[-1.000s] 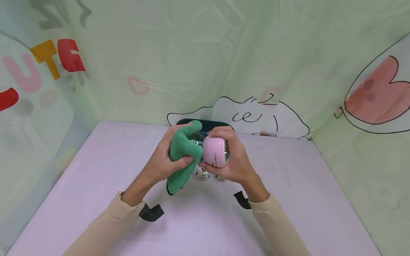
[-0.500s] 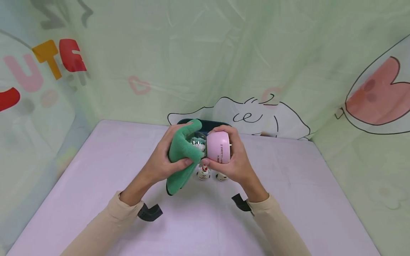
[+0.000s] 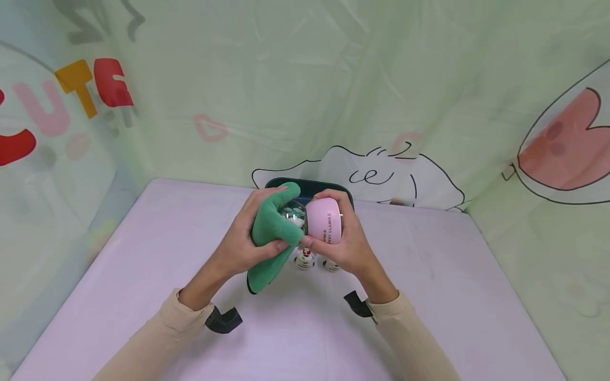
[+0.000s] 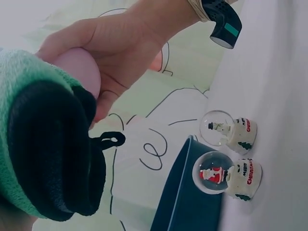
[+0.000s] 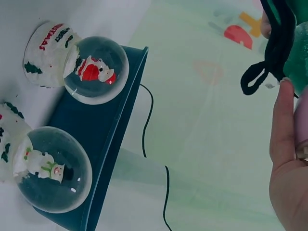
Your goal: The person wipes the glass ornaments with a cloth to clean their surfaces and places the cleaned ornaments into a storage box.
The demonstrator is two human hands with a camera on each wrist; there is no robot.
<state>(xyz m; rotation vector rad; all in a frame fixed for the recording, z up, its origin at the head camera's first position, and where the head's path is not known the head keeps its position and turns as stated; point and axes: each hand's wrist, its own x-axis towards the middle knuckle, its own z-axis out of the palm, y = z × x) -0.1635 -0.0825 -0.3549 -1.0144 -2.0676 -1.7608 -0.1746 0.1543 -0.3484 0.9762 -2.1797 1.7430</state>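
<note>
One pink-based globe (image 3: pixel 324 220) has turned, right hand (image 3: pixel 351 246) gripping it, left hand (image 3: pixel 242 241) one cloth (image 3: pixel 272 225), two globes (image 3: pixel 305 260) below.

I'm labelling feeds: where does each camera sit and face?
Head: on the head, facing forward and down at the green cloth and pink base; both sleeves, left hand and right hand show.
Left wrist: worn there, facing the cloth's dark side; right hand prominent, left barely at a corner.
Right wrist: worn there, facing two small globes; right hand at the right edge.
Shared: both wrist views show the globes and blue bin.
</note>
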